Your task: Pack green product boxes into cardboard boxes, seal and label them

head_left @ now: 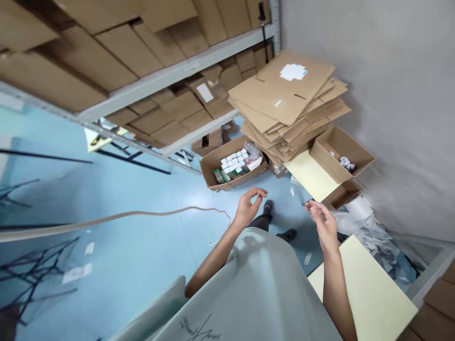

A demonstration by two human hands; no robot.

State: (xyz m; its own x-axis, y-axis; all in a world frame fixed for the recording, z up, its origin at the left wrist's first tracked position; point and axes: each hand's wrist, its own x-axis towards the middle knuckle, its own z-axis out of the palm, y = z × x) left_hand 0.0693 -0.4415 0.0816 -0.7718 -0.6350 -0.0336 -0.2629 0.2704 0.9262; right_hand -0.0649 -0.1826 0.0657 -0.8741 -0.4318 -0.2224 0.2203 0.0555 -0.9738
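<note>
My left hand (250, 206) hovers above the floor with loosely bent fingers, the thumb apart from them and nothing in it. To the right, my right hand (323, 221) is raised with its fingers half curled, and I see nothing held there either. A pale yellow board (313, 176) lies just beyond my right hand, under a small open carton (362, 158) with crumpled scraps inside. Ahead of my left hand, an open cardboard box (213, 166) on the floor holds several small white-topped boxes (234, 162) and clear plastic.
Flattened cartons (295, 94) are stacked high by the grey wall (391, 85). Metal shelving (192, 66) full of brown boxes runs along the upper left. A cable (142, 214) crosses the blue floor (142, 265). Another yellow board (369, 289) and waste paper (380, 241) lie at right.
</note>
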